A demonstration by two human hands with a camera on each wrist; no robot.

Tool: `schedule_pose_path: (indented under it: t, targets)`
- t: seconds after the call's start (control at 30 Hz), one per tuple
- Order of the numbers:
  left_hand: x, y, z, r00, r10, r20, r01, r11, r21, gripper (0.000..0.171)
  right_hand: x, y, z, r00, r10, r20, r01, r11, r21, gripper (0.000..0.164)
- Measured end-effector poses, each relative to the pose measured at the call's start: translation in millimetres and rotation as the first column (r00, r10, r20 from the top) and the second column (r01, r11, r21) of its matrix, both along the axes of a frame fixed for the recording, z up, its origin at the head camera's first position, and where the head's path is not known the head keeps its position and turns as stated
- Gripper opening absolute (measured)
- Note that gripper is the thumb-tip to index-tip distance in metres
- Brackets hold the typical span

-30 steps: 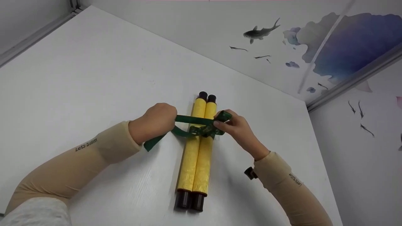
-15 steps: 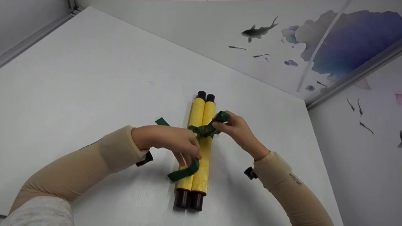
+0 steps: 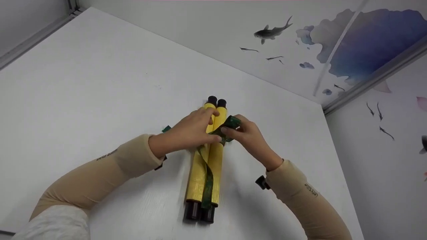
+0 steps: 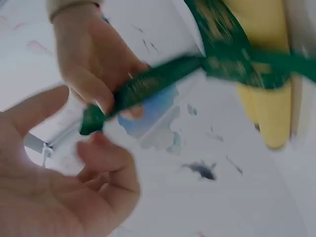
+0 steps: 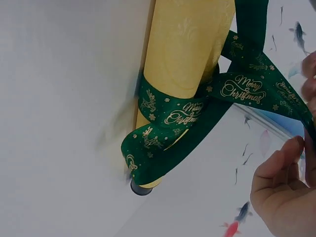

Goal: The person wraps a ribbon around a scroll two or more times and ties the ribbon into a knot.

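Two yellow rolled scrolls (image 3: 214, 160) with dark end knobs lie side by side on the white table. A green ribbon (image 5: 242, 91) with gold "Merry Christmas" print and reindeer wraps around their middle. My right hand (image 3: 245, 135) pinches a stretch of this ribbon between thumb and fingers, beside the scrolls. My left hand (image 3: 190, 130) reaches over the scrolls, thumb spread from loosely bent fingers, close to that pinched ribbon and gripping nothing. One loose ribbon tail (image 3: 208, 186) lies along the scrolls toward their near ends. Another tail (image 3: 166, 128) sticks out behind the left wrist. The left hand covers part of the wrap.
The white table (image 3: 110, 83) spreads around the scrolls. Behind it and to the right stand pale walls (image 3: 367, 186), painted with fish and a blue-purple leaf. Small dark devices (image 3: 262, 182) sit at the wrists.
The left hand has let go of the ribbon tail, now lying along the scrolls, and moved up and right to near the right hand. The right hand keeps its pinch on the ribbon.
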State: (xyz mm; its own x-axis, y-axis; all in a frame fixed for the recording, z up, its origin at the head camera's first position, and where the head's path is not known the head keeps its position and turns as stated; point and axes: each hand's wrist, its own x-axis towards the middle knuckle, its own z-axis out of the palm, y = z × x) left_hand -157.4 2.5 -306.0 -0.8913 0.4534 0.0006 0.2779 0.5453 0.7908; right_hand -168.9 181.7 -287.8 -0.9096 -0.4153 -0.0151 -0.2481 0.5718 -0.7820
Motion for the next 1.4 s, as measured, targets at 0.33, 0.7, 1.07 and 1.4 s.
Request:
schedule_pose_path:
  t: [0.33, 0.7, 1.07, 1.4]
  targets:
    - [-23.4, 4, -20.6, 0.985, -0.122, -0.119, 0.127, 0.991, 0.033, 0.017, -5.4, 0, -15.2, 1.0, -0.001, -0.005, 0.001, 1.0, 0.026, 0.026]
    - [-32.1, 3, -20.2, 1.0, -0.004, -0.001, 0.004, 1.0, -0.003, 0.017, 23.0, -23, -41.3, 0.981, 0.158, -0.112, -0.06, 0.799, 0.598, 0.046]
    - [-31.1, 6, -18.9, 0.998, 0.022, 0.067, -0.023, 1.0, 0.005, 0.02, 44.4, -32, -51.1, 0.956, 0.275, -0.097, -0.169, 0.793, 0.585, 0.009]
    - [-38.0, -1, -23.5, 0.999, 0.019, 0.043, -0.022, 0.998, 0.056, 0.013, 74.9, -21, -38.1, 0.919, 0.361, -0.161, -0.257, 0.855, 0.45, 0.009]
